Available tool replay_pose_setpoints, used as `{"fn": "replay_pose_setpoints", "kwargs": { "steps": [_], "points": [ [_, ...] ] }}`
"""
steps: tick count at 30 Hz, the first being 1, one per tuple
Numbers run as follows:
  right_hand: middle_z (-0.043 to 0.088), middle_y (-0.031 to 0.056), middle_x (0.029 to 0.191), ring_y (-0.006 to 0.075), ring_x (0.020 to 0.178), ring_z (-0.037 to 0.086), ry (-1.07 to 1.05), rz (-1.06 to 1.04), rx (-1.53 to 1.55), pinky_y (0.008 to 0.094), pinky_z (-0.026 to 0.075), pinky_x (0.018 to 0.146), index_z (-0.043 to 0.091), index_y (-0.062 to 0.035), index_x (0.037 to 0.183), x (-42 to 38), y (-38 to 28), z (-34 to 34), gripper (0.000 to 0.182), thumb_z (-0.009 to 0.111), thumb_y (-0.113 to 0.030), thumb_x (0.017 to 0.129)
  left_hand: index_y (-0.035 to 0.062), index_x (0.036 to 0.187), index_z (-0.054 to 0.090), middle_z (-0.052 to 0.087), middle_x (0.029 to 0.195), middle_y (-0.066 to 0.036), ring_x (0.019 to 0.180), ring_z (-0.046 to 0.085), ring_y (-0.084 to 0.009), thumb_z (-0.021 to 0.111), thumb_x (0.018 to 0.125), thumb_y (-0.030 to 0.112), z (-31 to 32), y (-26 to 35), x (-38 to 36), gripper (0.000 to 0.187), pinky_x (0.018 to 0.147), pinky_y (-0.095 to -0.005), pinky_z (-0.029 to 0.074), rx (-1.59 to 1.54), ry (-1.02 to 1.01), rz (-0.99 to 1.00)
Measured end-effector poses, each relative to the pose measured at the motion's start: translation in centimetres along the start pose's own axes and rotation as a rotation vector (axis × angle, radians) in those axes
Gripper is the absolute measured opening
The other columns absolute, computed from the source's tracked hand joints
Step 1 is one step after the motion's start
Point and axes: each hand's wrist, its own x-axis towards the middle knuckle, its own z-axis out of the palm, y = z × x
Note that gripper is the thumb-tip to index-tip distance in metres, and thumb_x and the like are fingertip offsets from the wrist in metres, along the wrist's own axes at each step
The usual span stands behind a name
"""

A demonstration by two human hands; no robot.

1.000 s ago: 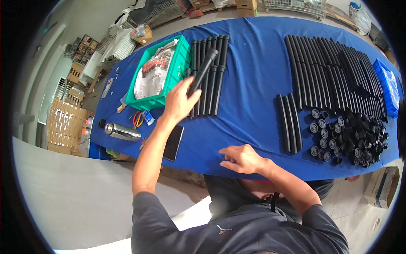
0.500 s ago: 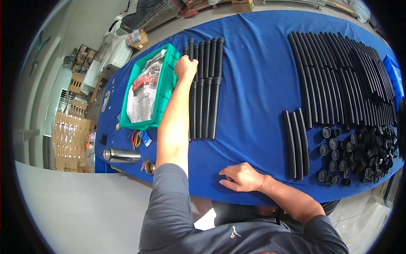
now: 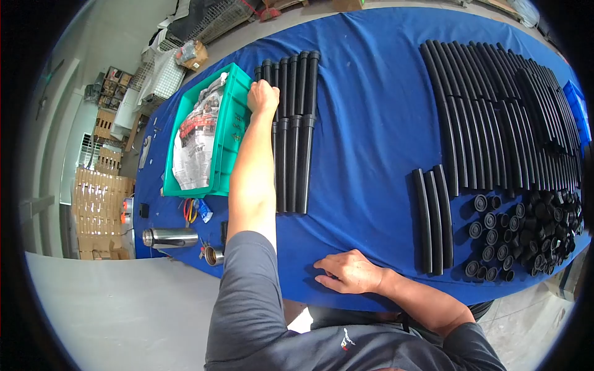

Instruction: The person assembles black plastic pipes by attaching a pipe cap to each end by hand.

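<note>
My left hand (image 3: 263, 99) is stretched forward with its fingers closed around a black tube at the left side of a group of capped black tubes (image 3: 294, 86). The capped end of that tube shows just beyond my knuckles; my hand and forearm cover much of its length. Right beside this hand stands a green crate (image 3: 226, 133) holding crumpled newspaper (image 3: 197, 145). My right hand (image 3: 351, 272) rests on the blue cloth near the front edge, holding nothing, its thumb and index finger apart. Three loose black tubes (image 3: 435, 219) lie to the right of it.
Many black tubes (image 3: 476, 136) lie in rows at the right, with a pile of black caps (image 3: 544, 229) in front. A steel flask (image 3: 173, 237), a metal cup (image 3: 214, 255) and scissors (image 3: 190, 211) are at the left. A blue bin (image 3: 576, 108) sits at the far right.
The whole view has shifted slightly, so the crate and the near tubes appear a little further left. Both hands keep about the same place and pose relative to the table.
</note>
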Motion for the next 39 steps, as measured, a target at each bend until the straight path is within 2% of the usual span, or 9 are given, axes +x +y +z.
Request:
{"fn": "replay_pose_setpoints", "kwargs": {
  "steps": [8, 11, 14, 16, 19, 22, 27, 37, 39],
  "points": [
    [0.072, 0.0197, 0.094, 0.0362, 0.083, 0.072, 0.031, -0.025, 0.016, 0.0447, 0.059, 0.074, 0.067, 0.0035, 0.111, 0.0, 0.4, 0.2, 0.032, 0.067, -0.024, 0.096, -0.0007, 0.105, 0.076, 0.071, 0.119, -0.024, 0.110, 0.071, -0.0379, 0.074, 0.085, 0.024, -0.5, -0.1, 1.0, 0.032, 0.096, -0.0464, 0.058, 0.054, -0.110, 0.017],
    [0.070, 0.0151, 0.083, 0.0327, 0.075, 0.071, 0.101, -0.060, 0.003, 0.0416, 0.058, 0.069, 0.068, 0.0018, 0.111, -0.1, 0.7, 0.7, 0.029, 0.069, -0.022, 0.094, 0.0000, 0.113, 0.074, 0.071, 0.123, -0.024, 0.114, 0.069, -0.0383, 0.077, 0.086, 0.030, -0.9, -0.6, 2.0, 0.041, 0.098, -0.0470, 0.057, 0.079, -0.214, 0.013],
    [0.072, 0.0203, 0.095, 0.0366, 0.084, 0.072, 0.012, 0.006, 0.025, 0.0448, 0.059, 0.075, 0.067, 0.0042, 0.111, 0.0, 0.1, -0.1, 0.032, 0.067, -0.024, 0.096, 0.0002, 0.120, 0.071, 0.069, 0.127, -0.024, 0.117, 0.068, -0.0382, 0.079, 0.086, 0.036, -2.3, -0.5, 2.0, 0.050, 0.099, -0.0484, 0.055, 0.091, -0.285, 0.016],
    [0.072, 0.0203, 0.095, 0.0366, 0.084, 0.072, 0.015, 0.003, 0.030, 0.0449, 0.059, 0.076, 0.067, 0.0044, 0.111, 0.1, 0.1, -0.2, 0.032, 0.066, -0.024, 0.096, 0.0003, 0.122, 0.070, 0.069, 0.127, -0.024, 0.118, 0.067, -0.0386, 0.078, 0.087, 0.039, -2.6, -0.3, 1.6, 0.053, 0.099, -0.0495, 0.055, 0.097, -0.288, 0.023],
    [0.072, 0.0204, 0.094, 0.0366, 0.084, 0.072, 0.024, -0.001, 0.036, 0.0450, 0.059, 0.076, 0.067, 0.0045, 0.111, 0.0, 0.3, 0.0, 0.032, 0.066, -0.024, 0.097, 0.0022, 0.118, 0.072, 0.068, 0.129, -0.022, 0.120, 0.066, -0.0390, 0.072, 0.093, 0.043, -2.8, -0.3, 1.0, 0.048, 0.100, -0.0502, 0.055, 0.034, -0.189, -0.012],
    [0.072, 0.0203, 0.094, 0.0365, 0.084, 0.072, 0.030, -0.004, 0.034, 0.0450, 0.059, 0.077, 0.067, 0.0046, 0.112, 0.0, 0.4, 0.1, 0.032, 0.066, -0.024, 0.097, 0.0017, 0.119, 0.070, 0.063, 0.132, -0.023, 0.121, 0.063, -0.0414, 0.068, 0.095, 0.046, -1.6, -1.2, 0.2, 0.051, 0.101, -0.0511, 0.054, 0.125, -0.063, 0.089],
    [0.072, 0.0203, 0.093, 0.0364, 0.083, 0.072, 0.006, 0.012, 0.026, 0.0452, 0.059, 0.076, 0.067, 0.0040, 0.112, 0.0, 0.1, -0.2, 0.031, 0.065, -0.024, 0.097, 0.0019, 0.136, 0.056, 0.061, 0.132, -0.028, 0.121, 0.062, -0.0447, 0.061, 0.099, 0.042, 1.5, -2.7, 0.3, 0.055, 0.103, -0.0537, 0.052, -0.054, -0.123, -0.011],
    [0.070, 0.0188, 0.089, 0.0372, 0.081, 0.071, 0.075, -0.047, -0.003, 0.0470, 0.058, 0.073, 0.066, 0.0011, 0.106, 0.0, 0.7, 0.8, 0.028, 0.064, -0.025, 0.097, -0.0005, 0.131, 0.058, 0.065, 0.124, -0.030, 0.117, 0.063, -0.0478, 0.064, 0.097, 0.042, 1.8, -2.5, 0.4, 0.054, 0.100, -0.0558, 0.052, -0.085, -0.104, -0.013],
    [0.068, 0.0177, 0.086, 0.0377, 0.079, 0.070, 0.096, -0.070, -0.013, 0.0480, 0.057, 0.071, 0.066, -0.0003, 0.100, -0.3, 1.0, 1.2, 0.026, 0.064, -0.026, 0.097, -0.0022, 0.127, 0.060, 0.066, 0.124, -0.030, 0.117, 0.063, -0.0459, 0.068, 0.095, 0.044, 1.5, -2.1, -0.7, 0.057, 0.099, -0.0551, 0.052, -0.081, 0.005, 0.041]
  ]
}}
